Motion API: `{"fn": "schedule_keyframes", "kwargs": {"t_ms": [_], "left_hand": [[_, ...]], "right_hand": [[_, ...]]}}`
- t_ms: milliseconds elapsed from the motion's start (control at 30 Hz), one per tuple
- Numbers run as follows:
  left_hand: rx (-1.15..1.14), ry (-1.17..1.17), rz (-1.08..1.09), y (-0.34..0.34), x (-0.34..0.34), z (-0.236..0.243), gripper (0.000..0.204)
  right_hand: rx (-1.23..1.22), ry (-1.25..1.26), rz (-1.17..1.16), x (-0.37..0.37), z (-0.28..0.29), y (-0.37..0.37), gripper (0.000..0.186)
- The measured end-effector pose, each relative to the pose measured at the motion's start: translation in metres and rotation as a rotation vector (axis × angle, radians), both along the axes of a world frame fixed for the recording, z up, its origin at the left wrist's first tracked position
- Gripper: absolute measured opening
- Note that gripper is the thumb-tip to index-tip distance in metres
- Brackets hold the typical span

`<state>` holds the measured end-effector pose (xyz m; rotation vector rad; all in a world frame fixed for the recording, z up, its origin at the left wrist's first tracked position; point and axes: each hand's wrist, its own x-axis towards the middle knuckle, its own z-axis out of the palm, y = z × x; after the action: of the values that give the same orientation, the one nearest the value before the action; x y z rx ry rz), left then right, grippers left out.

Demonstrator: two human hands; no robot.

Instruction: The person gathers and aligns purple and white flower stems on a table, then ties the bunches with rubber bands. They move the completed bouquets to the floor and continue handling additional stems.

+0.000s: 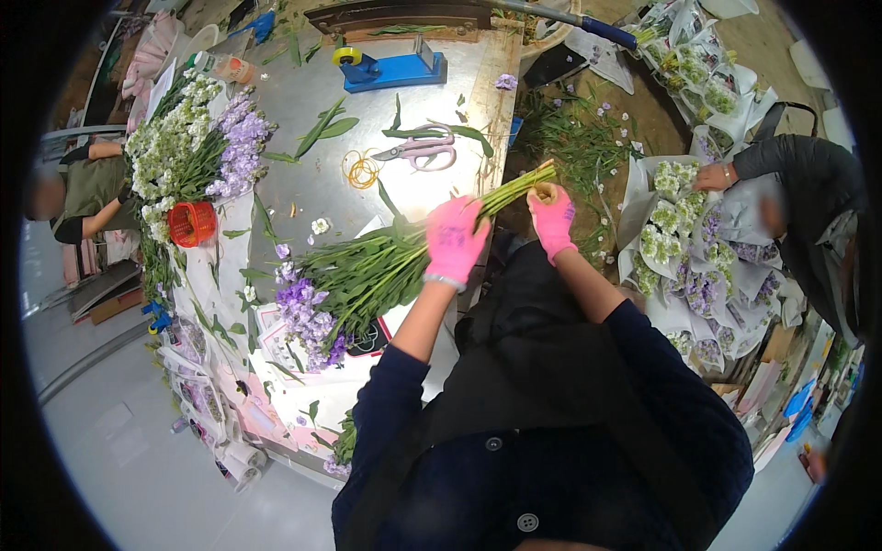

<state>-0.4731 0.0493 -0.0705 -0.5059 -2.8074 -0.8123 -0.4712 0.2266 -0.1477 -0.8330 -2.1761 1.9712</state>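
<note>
My left hand [457,241], in a pink glove, is wrapped round a bunch of purple flowers [395,266] with long green leafy stems. The blooms point to the lower left over the table, and the bare stem ends reach up to the right past the table edge. Beside those ends is my right hand [554,220], also pink-gloved, its fingers curled; what they hold, if anything, I cannot make out. Pink-handled scissors [430,149] lie on the metal table [303,119] above the bunch, near several yellow rubber bands [360,170].
A blue tape dispenser [395,71] and a blue-handled cutter [611,32] are at the far side. White and purple flowers [175,138] and a red basket [191,224] stand left. Co-workers are at both sides; wrapped bouquets [680,248] fill the right. Cut leaves litter the floor.
</note>
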Motion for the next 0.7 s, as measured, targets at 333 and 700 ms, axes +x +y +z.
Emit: {"fn": "schedule_keyframes", "kwargs": {"t_ms": [333, 700], "left_hand": [[-0.22, 0.032, 0.019, -0.024, 0.012, -0.03, 0.014], [-0.308, 0.073, -0.072, -0.007, 0.008, -0.03, 0.007]], "right_hand": [[0.155, -0.015, 0.0, 0.001, -0.014, -0.004, 0.016], [0.276, 0.053, 0.097, 0.003, -0.006, -0.006, 0.015]]}}
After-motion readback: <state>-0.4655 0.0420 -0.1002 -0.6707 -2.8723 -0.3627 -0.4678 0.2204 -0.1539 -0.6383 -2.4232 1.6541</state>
